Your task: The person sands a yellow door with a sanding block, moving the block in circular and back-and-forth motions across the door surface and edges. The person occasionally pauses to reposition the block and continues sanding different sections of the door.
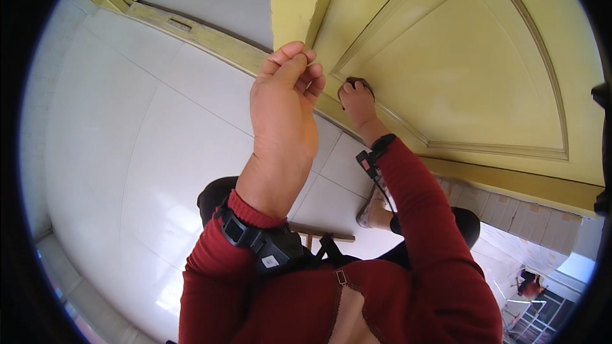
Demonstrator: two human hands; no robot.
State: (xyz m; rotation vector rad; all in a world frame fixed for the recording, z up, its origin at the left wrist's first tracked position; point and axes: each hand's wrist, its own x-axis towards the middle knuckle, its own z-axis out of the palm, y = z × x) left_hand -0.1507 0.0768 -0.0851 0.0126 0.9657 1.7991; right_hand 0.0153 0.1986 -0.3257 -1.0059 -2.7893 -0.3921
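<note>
My right hand [359, 104] presses a dark brown cloth or pad [355, 79] against the lower corner moulding of a yellow panelled door [459, 76]. The fingers spread over the back of the pad, and part of it is hidden under them. Nearer the camera, my left hand [288, 100] is raised with its fingers curled and the thumb tip against them. Nothing shows in it. It appears in front of the foot of the yellow door frame [292, 2], and whether it touches the frame cannot be told.
A worn yellow threshold [215, 44] borders the pale floor tiles [191, 100]. Below me is a wooden stool edge [334, 235]. My shod foot [366, 212] stands near the door. A cable [385, 196] hangs from my right wrist device. Another person [530, 289] is far off at lower right.
</note>
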